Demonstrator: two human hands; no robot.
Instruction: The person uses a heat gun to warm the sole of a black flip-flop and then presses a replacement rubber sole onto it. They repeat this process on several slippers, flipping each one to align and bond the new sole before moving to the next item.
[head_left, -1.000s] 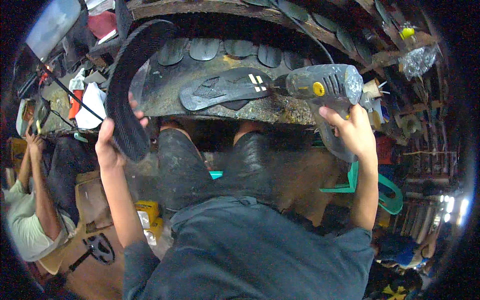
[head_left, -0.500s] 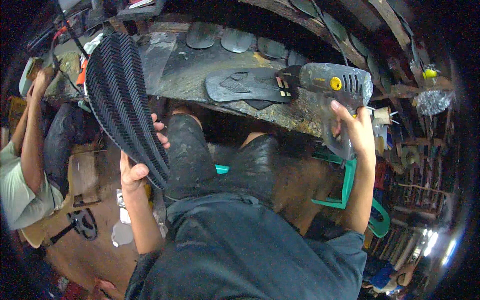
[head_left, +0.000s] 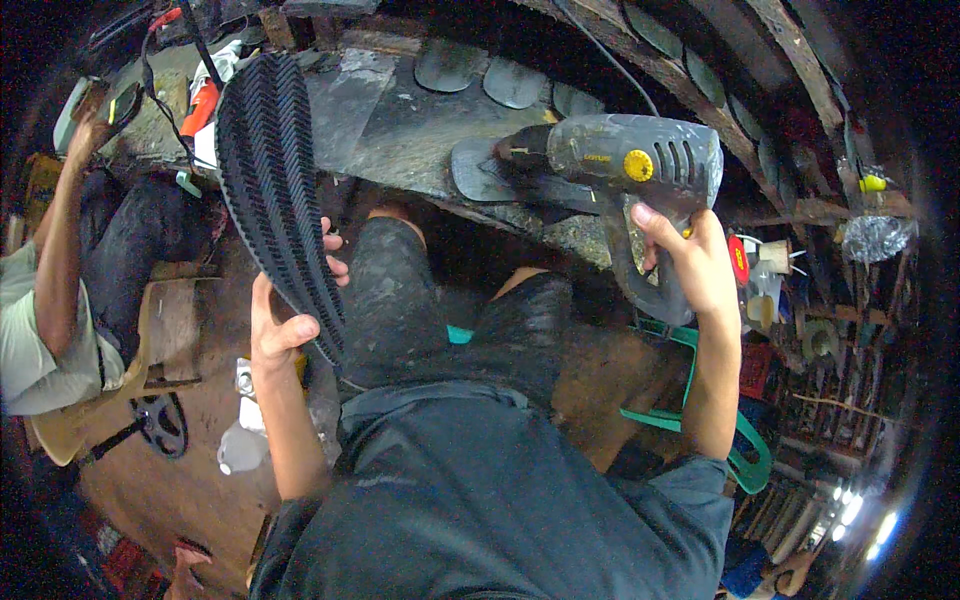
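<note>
My left hand (head_left: 277,325) grips a long black rubber sole (head_left: 270,180) with herringbone tread, fingers round its right edge and thumb at the lower left. My right hand (head_left: 690,255) is closed on the handle of a grey, dusty heat gun (head_left: 600,150) with a yellow dial, its nozzle pointing left toward the raised sole. Behind the nozzle, partly hidden, a flat black sandal piece (head_left: 478,180) lies on the dark, worn workbench (head_left: 360,120).
Grey oval pieces (head_left: 510,82) line the bench's back. Cords and an orange tool (head_left: 203,104) lie at left. A co-worker (head_left: 50,310) sits at left. A green plastic chair (head_left: 750,460) is right, below wooden shelving (head_left: 830,370) and beams (head_left: 740,140).
My left hand has turned the sole from edge-on to show its tread. The heat gun has moved left over the sandal piece on the bench. The view has shifted.
</note>
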